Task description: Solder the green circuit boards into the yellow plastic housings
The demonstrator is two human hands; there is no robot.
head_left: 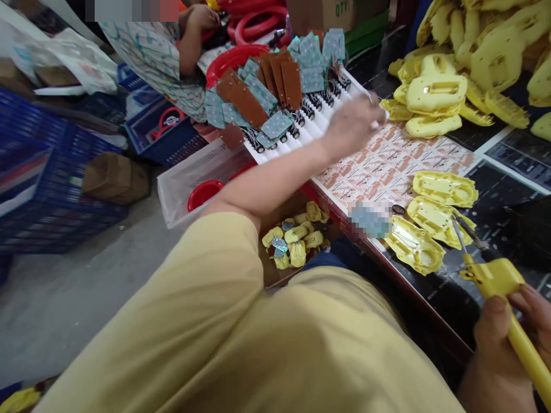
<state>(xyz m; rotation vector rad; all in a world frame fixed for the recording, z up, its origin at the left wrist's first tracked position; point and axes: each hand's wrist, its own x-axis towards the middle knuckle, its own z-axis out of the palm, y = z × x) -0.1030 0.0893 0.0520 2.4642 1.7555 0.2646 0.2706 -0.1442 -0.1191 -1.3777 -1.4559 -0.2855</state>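
Note:
My left hand point(350, 123) reaches out over a white foam tray point(301, 135) lined with small black parts; it is blurred by motion and its fingers are curled near the tray's far edge. Circuit boards point(267, 92), brown and green, lie heaped on that tray. My right hand point(503, 338) at the lower right is closed on the yellow handle of a soldering iron point(495, 281), whose tip points at yellow plastic shells point(434, 221) on the table. A patterned sheet point(387, 166) lies under my left wrist.
A big heap of yellow plastic shells point(473, 51) fills the back right. A cardboard box with small yellow parts point(297, 238) sits below the table edge. Blue crates point(47, 172) stand left. Another person's arm point(191, 37) works at the back near red rings point(258, 23).

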